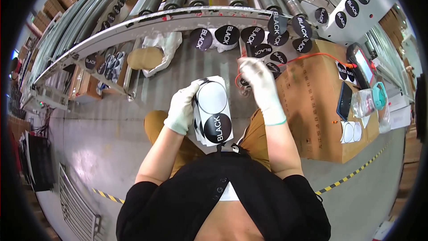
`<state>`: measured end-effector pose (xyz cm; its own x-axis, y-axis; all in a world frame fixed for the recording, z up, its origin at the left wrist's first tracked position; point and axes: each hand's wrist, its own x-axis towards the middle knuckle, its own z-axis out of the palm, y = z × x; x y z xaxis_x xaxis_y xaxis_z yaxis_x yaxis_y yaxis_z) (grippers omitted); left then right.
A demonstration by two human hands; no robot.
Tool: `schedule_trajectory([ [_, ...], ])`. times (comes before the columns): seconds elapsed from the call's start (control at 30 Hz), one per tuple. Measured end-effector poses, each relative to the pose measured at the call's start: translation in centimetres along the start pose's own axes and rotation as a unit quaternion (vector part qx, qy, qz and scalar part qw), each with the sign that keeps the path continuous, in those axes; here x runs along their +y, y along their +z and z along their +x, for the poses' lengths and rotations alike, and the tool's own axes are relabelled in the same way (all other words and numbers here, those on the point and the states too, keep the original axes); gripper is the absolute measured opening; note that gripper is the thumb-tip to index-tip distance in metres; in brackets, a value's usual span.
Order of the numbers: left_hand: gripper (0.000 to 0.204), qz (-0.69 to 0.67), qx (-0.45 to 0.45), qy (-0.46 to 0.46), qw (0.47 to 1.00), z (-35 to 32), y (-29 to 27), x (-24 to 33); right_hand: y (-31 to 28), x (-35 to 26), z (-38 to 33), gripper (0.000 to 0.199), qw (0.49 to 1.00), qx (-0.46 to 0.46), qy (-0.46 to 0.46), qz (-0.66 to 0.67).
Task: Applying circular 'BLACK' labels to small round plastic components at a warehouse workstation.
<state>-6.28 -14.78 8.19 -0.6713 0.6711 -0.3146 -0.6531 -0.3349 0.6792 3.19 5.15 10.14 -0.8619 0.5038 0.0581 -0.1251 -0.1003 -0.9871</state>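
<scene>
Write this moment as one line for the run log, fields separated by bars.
left hand: holds sticker sheets | right hand: raised near conveyor rail, grip unclear | round black stickers on rail

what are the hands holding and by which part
The left hand grips a stack of sticker sheets by its left edge; whether the right hand holds anything cannot be told.

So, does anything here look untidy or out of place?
Yes. The round black stickers along the conveyor rail sit at all angles and overlap one another. The orange cable runs loose across the cardboard box. The sticker sheets in the left hand look orderly.
</scene>
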Motion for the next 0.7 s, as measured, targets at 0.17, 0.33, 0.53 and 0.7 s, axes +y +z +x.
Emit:
schedule_trajectory([
  [0.17, 0.026, 0.047, -0.026, 0.004, 0.999, -0.1, -0.5, -1.2, 2.3, 0.5, -2.5, 0.039, 0.921, -0.109, -0.129, -0.352],
  [0.33, 0.029, 0.037, -0.015, -0.009, 0.999, -1.8, 1.8, -0.9, 1.7, 0.6, -1.5, 0.019, 0.952, -0.163, -0.098, -0.238],
  [0.53, 0.032, 0.034, -0.068, -0.029, 0.997, -2.8, 2.2, -1.1, 1.2, -1.0, 0.4, 0.012, 0.996, -0.044, 0.06, 0.049],
  [0.7, 0.03, 0.073, -0.054, -0.071, 0.993, -3.5, 2.5, -0.6, 1.2, -1.5, 1.0, 0.017, 0.997, -0.03, 0.071, 0.013],
])
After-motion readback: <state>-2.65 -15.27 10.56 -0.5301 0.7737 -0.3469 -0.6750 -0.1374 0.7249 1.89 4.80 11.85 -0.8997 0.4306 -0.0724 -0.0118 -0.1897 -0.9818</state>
